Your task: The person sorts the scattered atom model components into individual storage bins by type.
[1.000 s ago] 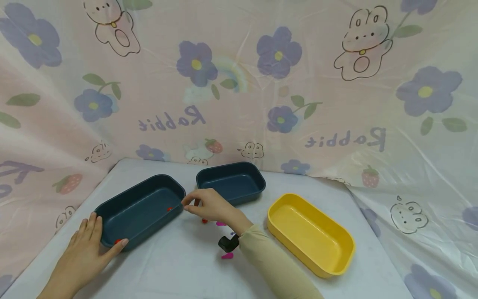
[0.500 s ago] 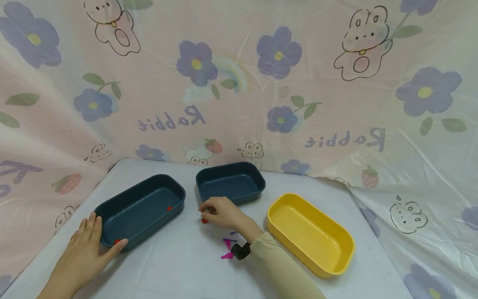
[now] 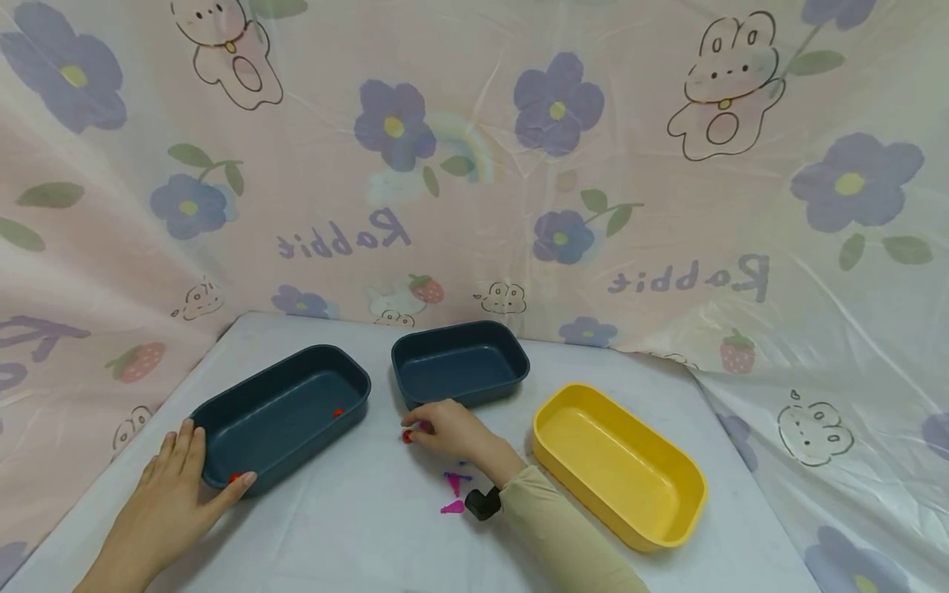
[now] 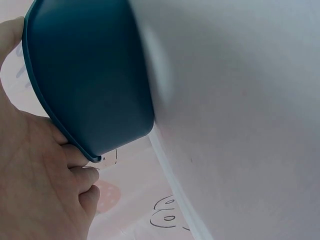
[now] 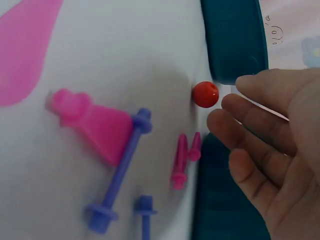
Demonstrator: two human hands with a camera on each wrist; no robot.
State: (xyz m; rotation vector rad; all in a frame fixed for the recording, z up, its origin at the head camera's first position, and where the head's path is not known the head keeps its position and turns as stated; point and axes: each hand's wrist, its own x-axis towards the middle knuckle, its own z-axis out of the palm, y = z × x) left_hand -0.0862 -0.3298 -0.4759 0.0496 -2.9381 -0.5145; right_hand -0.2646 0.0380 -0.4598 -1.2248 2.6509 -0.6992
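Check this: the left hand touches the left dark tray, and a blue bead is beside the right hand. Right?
Not quite: the bead beside the right hand is red, not blue, as the right wrist view shows. The left hand does touch that tray.

The left tray [image 3: 278,416], toward the tabletop's left edge, was dark teal, as was the back tray [image 3: 460,372] by its rear edge; the right tray [image 3: 615,461] was plain yellow. The tabletop [image 3: 334,535] itself was white. The bead [image 5: 206,94] was red, the bottles [image 5: 102,127] pink, the pegs [image 5: 122,172] purple. The sleeve [image 3: 563,527] was plain beige. The curtain [image 3: 482,214] was pale pink, printed with yellow-centred purple flowers, green leaves, red strawberries and black-outlined rabbits.
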